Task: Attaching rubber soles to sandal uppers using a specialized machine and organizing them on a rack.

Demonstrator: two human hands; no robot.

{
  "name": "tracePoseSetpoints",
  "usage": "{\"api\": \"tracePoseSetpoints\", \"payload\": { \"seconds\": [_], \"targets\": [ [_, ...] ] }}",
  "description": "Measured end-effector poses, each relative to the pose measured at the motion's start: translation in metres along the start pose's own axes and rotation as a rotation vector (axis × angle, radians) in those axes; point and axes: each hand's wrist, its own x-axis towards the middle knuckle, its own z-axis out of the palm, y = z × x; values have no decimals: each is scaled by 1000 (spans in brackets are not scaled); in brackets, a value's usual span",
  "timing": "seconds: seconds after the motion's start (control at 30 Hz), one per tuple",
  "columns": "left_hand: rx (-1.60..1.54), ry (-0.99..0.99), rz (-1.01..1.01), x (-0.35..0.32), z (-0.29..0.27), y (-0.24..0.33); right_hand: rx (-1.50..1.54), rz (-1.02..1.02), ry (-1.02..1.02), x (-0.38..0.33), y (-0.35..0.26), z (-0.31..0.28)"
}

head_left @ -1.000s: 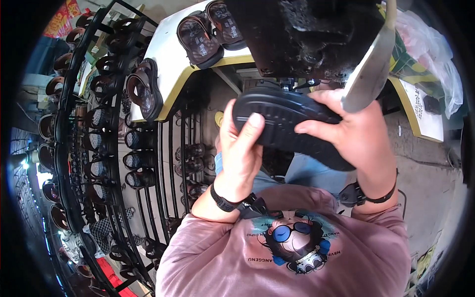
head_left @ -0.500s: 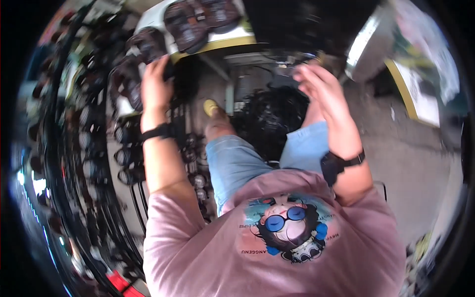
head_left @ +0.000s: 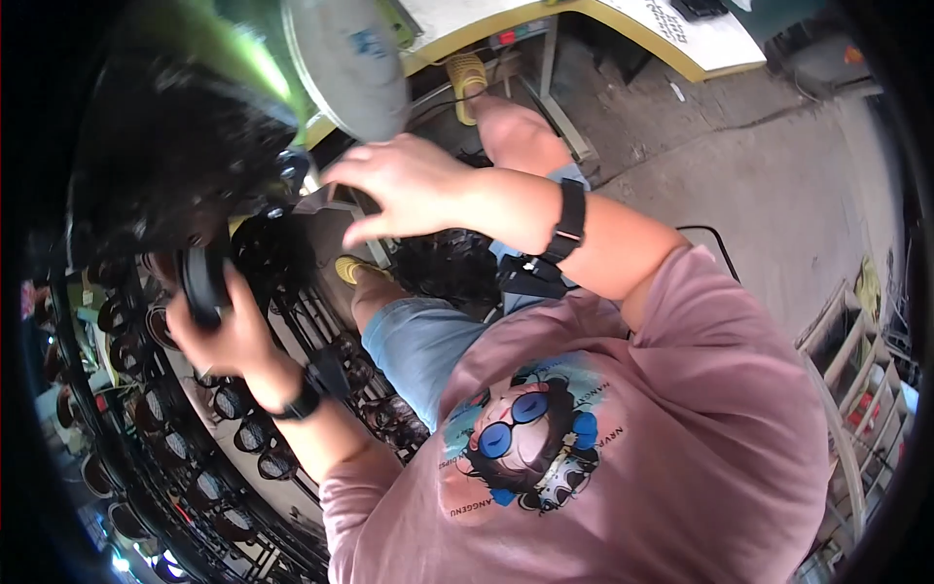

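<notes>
My left hand (head_left: 229,331) is at the left, wrapped round a dark shoe (head_left: 201,284) whose smooth black curved edge faces me. Most of the shoe's far side is hidden by the fingers and shadow. My right hand (head_left: 404,185) reaches across to the left with its fingers spread and nothing between them. Just beyond its fingertips are small shiny metal parts (head_left: 292,170) of a large black machine (head_left: 146,146), blurred and partly lost in shadow.
A rack (head_left: 209,477) of dark shoes curves along the left. A round grey disc-shaped panel (head_left: 345,63) stands ahead, beside a white, yellow-edged table (head_left: 623,24). Black scraps (head_left: 443,268) heap between my legs. Wooden shelving (head_left: 866,389) stands at the right.
My view has swung to the right, and the black machine now appears at the left. My right arm has come across to the left. A dark shoe now shows clearly in my left hand.
</notes>
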Motion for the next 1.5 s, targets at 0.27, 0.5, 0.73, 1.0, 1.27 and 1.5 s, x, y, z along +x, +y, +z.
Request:
{"api": "tracePoseSetpoints", "payload": {
  "seconds": [0.27,0.5,0.73,1.0,1.27,1.5],
  "targets": [
    [-940,-442,-769,-47,-56,117,654,-35,-256,-24,-55,-3],
    [-1063,-798,-930,-35,-21,164,446,147,165,-59,-45,-79],
    [-1459,-406,-1040,-48,12,199,685,-9,-536,-134,-55,-90],
    [-1539,-193,-1202,-68,10,181,1649,475,651,-153,14,-84],
    [-1662,-40,-1136,-84,-10,81,1527,500,314,-106,-30,-45],
    [-804,94,-763,39,-38,62,1735,581,208,-63,-78,-6]
  ]
}}
